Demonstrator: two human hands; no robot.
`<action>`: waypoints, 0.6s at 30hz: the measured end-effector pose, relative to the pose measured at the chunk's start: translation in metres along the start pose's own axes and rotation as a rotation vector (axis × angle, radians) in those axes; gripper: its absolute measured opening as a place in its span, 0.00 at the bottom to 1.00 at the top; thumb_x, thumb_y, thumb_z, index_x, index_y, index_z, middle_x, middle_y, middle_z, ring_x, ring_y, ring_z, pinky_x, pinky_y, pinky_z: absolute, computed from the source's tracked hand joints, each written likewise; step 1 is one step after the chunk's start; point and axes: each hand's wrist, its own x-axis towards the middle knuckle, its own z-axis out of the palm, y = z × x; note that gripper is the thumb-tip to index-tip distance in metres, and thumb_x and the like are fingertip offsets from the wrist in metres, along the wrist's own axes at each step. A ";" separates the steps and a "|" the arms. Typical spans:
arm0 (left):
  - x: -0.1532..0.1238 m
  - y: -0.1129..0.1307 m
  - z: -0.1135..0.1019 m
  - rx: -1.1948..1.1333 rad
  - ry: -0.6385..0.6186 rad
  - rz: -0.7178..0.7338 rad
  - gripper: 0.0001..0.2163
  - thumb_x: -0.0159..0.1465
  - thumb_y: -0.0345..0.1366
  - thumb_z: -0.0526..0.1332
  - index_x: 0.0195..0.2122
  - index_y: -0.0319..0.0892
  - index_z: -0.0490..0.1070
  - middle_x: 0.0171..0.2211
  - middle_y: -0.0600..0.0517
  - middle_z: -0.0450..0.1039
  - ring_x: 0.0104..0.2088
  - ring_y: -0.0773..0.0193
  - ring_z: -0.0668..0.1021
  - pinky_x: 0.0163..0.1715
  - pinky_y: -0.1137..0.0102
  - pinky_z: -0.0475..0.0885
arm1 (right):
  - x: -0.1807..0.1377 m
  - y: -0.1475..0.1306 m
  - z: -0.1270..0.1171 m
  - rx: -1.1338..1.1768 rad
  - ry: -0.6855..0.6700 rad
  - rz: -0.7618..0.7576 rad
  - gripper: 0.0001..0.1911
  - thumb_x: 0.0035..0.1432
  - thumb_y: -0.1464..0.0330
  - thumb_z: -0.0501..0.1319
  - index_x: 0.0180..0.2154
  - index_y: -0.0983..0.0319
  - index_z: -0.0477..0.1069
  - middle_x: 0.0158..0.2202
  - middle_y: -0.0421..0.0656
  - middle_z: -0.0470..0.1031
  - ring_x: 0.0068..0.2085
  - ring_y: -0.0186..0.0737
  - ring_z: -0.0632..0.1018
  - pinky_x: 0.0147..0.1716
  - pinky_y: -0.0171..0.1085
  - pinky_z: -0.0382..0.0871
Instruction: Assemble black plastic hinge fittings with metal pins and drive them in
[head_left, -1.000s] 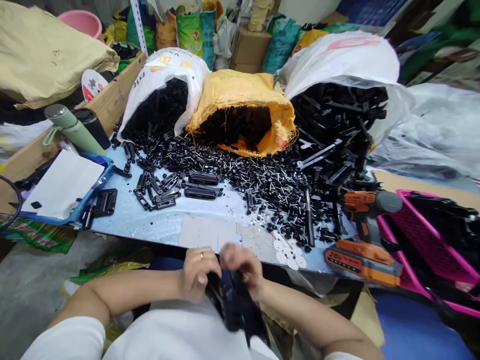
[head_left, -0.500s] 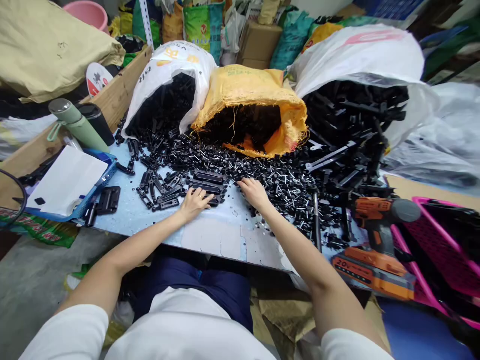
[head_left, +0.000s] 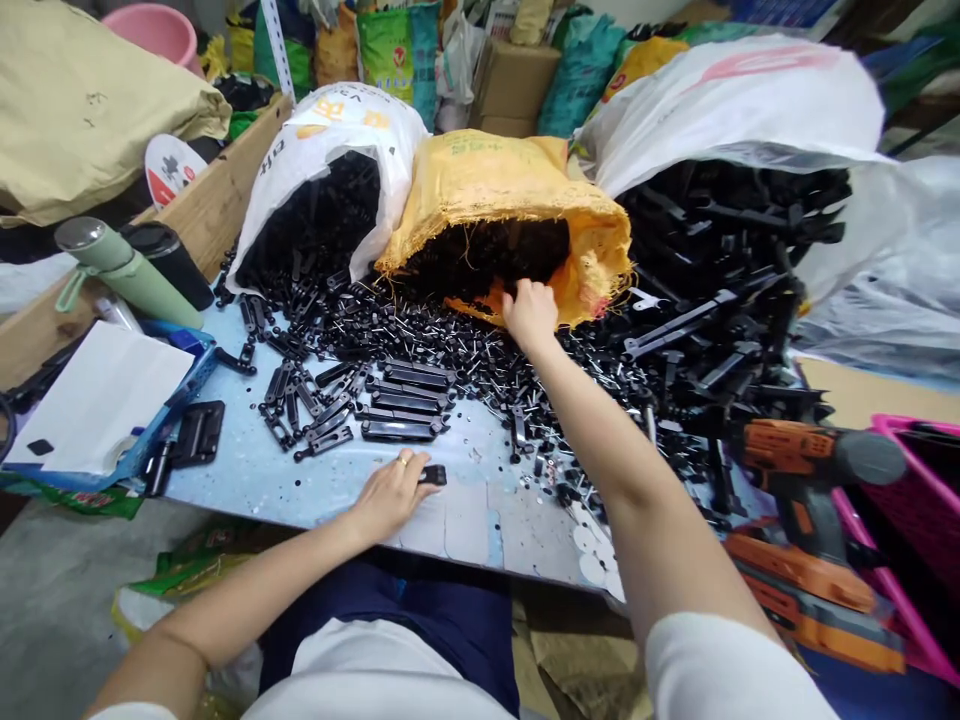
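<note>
Left hand (head_left: 390, 497) gripped black part (head_left: 433, 475); right hand (head_left: 532, 312) at yellow sack (head_left: 495, 165) mouth, grip unclear. Steady left hold seemed best.

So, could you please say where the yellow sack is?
In the head view, the yellow sack lies at the far middle of the table, between a left white sack and a right white sack, with the right hand at its open mouth.

The person wears a white top (head_left: 375, 665) whose visible front is plain, with a short white right sleeve (head_left: 727, 665) ending above the elbow. The legwear (head_left: 457, 615) is dark navy blue. A slim gold-coloured ring (head_left: 403, 461) circles one finger of the left hand (head_left: 391, 494), and both forearms are bare.
</note>
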 end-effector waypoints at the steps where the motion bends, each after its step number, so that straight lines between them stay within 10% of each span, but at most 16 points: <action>1: -0.008 0.002 0.000 0.024 -0.028 -0.039 0.11 0.67 0.41 0.48 0.47 0.42 0.59 0.39 0.46 0.67 0.33 0.60 0.76 0.31 0.67 0.72 | 0.022 0.006 0.009 -0.092 -0.086 0.095 0.24 0.58 0.61 0.57 0.50 0.73 0.65 0.47 0.61 0.69 0.50 0.56 0.69 0.46 0.50 0.64; 4: -0.021 0.004 0.000 0.034 -0.058 -0.148 0.09 0.68 0.38 0.46 0.44 0.42 0.60 0.37 0.47 0.68 0.32 0.60 0.76 0.30 0.66 0.72 | 0.052 0.017 0.022 -0.207 -0.281 0.233 0.25 0.54 0.62 0.61 0.48 0.73 0.67 0.44 0.62 0.70 0.47 0.56 0.72 0.43 0.47 0.66; 10: -0.027 -0.014 -0.007 -0.024 0.002 -0.208 0.09 0.67 0.36 0.47 0.45 0.41 0.60 0.39 0.46 0.68 0.39 0.58 0.75 0.37 0.64 0.72 | 0.014 0.045 -0.001 -0.126 -0.074 0.096 0.16 0.59 0.72 0.50 0.46 0.68 0.70 0.42 0.56 0.73 0.46 0.49 0.73 0.46 0.44 0.64; 18: -0.030 0.000 -0.001 -0.028 0.009 -0.166 0.08 0.67 0.36 0.48 0.44 0.41 0.62 0.39 0.47 0.68 0.39 0.58 0.75 0.37 0.64 0.72 | -0.008 0.033 0.013 -0.139 -0.092 0.133 0.25 0.58 0.58 0.56 0.48 0.73 0.66 0.43 0.61 0.71 0.46 0.52 0.72 0.44 0.45 0.65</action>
